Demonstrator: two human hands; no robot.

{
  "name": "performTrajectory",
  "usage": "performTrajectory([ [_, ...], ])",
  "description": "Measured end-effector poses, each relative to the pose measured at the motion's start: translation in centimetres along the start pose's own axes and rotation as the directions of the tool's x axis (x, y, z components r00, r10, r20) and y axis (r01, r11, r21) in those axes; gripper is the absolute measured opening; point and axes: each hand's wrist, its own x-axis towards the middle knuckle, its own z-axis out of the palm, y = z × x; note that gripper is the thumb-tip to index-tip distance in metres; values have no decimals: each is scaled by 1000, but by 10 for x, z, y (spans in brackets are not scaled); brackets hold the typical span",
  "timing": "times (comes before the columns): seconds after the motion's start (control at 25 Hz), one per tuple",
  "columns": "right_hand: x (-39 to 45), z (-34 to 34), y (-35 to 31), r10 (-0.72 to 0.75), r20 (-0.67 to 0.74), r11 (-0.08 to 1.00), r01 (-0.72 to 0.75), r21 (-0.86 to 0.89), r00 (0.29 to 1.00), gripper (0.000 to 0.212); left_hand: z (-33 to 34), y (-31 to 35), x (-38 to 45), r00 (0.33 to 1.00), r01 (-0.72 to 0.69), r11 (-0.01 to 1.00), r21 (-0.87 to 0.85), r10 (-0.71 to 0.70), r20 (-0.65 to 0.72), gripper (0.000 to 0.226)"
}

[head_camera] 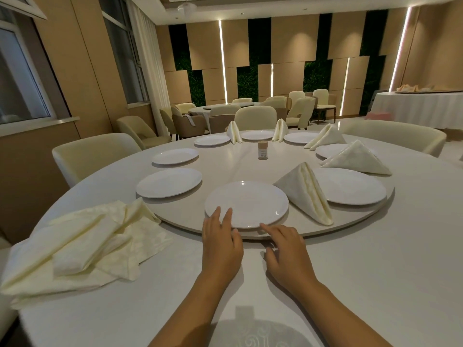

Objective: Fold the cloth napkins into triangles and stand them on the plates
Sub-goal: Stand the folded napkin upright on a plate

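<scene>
A bare white plate [246,204] sits at the near edge of the round turntable [350,222]. My left hand [220,242] lies flat with its fingertips on the plate's near rim. My right hand [285,251] rests with its fingers on the turntable's edge. A folded triangle napkin [307,192] stands between this plate and the plate to its right [350,185]. Several more folded napkins [357,159] stand further round the right and far side. A pile of loose cream napkins [85,242] lies on the table to my left.
Several more bare plates [169,182] line the turntable's left side. A small shaker jar [263,151] stands near its middle. Cream chairs [92,156] ring the table. Other tables and chairs stand further back in the room.
</scene>
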Motion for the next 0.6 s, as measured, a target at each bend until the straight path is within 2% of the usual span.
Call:
performTrajectory([
  [0.12,-2,2,-2,-28,30,999,28,26,999,48,1,-6,1,994,83,995,-56,-79,78,56],
  [0.24,-2,3,-3,-54,58,998,52,34,997,48,4,-10,0,983,13,993,-115,8,184,61],
  [0.4,-2,3,-5,-58,64,998,57,18,996,51,2,-8,-1,978,-54,978,-202,93,188,61],
  [0.48,-2,2,-5,-68,85,998,69,-6,994,52,0,-10,2,981,-84,992,-94,98,166,58],
  [0.6,-2,1,-7,-78,174,994,91,-68,982,53,-1,-20,8,984,-49,983,178,17,177,54],
])
